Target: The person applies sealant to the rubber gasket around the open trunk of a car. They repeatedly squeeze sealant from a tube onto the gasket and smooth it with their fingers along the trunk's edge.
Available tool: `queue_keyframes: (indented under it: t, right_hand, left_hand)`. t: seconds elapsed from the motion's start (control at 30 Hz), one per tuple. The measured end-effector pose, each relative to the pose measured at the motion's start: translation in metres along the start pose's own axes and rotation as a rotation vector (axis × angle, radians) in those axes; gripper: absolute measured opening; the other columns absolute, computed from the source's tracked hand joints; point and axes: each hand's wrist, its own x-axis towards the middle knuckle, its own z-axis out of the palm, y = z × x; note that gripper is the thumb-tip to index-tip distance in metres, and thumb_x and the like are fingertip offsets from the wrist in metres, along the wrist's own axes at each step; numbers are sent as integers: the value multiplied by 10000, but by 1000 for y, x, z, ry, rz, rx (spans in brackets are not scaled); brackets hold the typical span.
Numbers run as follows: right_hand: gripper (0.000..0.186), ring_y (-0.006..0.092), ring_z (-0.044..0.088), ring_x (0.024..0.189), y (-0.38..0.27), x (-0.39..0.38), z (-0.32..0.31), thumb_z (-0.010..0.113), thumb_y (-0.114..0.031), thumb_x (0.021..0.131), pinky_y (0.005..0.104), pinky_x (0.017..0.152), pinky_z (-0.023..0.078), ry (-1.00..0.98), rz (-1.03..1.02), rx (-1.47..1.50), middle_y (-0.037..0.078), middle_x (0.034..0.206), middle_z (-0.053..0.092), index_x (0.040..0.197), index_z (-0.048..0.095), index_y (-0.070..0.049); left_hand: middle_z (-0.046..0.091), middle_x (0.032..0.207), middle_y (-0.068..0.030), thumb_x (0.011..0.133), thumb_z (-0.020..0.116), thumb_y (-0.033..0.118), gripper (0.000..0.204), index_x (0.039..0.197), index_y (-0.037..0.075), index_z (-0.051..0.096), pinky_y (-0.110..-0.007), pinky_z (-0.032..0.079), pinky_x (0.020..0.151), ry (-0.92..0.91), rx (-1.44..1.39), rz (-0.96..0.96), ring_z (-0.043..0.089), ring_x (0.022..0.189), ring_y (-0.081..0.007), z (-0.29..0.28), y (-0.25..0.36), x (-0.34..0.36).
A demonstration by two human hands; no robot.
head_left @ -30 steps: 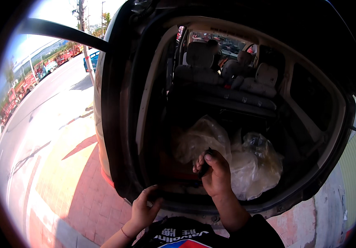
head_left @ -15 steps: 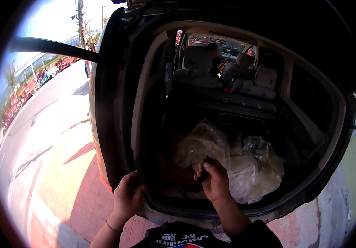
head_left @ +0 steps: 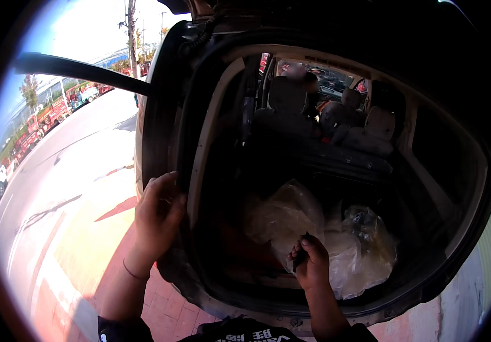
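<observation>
My left hand (head_left: 155, 222) is raised beside the left edge of a car's rear opening, near the dark door frame (head_left: 184, 142). Its fingers are loosely bent, with the thumb apart from them, and I see nothing held. My right hand (head_left: 315, 268) is closed around a small, dark, narrow object (head_left: 300, 254) whose tip sticks up past the thumb. The object's kind cannot be made out. Behind and beside this hand, crumpled clear plastic bags (head_left: 368, 251) lie in the cargo area; the hand hides part of them.
Grey seats (head_left: 365, 134) stand farther inside the car, with people toward the front. A dark bar (head_left: 86, 71) juts out at upper left. Paving (head_left: 163, 302) and a sunlit road (head_left: 46, 165) with parked vehicles lie outside. The bumper edge (head_left: 291, 312) runs before me.
My left hand has risen and shifted left along the door frame. My right hand, still around the dark object, sits slightly lower and farther right. The whole view has shifted a little.
</observation>
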Motion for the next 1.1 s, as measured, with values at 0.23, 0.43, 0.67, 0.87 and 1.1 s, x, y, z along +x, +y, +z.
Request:
queue_keyframes:
  t: [0.23,0.43,0.67,0.87,1.1]
  right_hand:
    - [217,179,587,721,-43,24,70,698,-174,869,374,701,514,-27,-209,-208,57,811,591,1030,610,-56]
    - [172,122,589,719,-122,54,202,707,-135,906,292,682,491,-327,-620,-502,42,825,631,1010,628,-24]
    - [181,151,672,763,-177,98,362,703,-163,921,287,719,519,-329,-1097,-1279,70,844,709,1013,682,-9]
    - [240,257,713,790,-188,148,385,713,-177,860,354,745,542,-255,-1243,-1445,145,850,717,1015,693,5]
    - [286,312,722,835,-195,165,389,749,-210,781,371,781,551,-197,-1160,-1591,185,887,734,965,729,8]
  left_hand:
    - [633,1088,-114,886,661,14,398,1276,25,586,-333,534,808,202,51,290,668,948,-248,9,28,127]
    - [592,1227,-223,900,608,59,379,1271,7,547,-510,516,882,403,37,216,611,1042,-465,46,29,212]
    - [693,1052,-198,908,603,80,221,1119,17,618,-485,542,842,624,-156,-22,672,1003,-407,70,7,237]
    - [727,987,-180,930,563,166,281,1189,114,658,-488,564,806,73,319,-63,709,951,-381,28,20,271]
    - [721,899,-216,974,533,221,277,1202,118,652,-518,542,777,346,42,-80,697,883,-421,53,13,253]
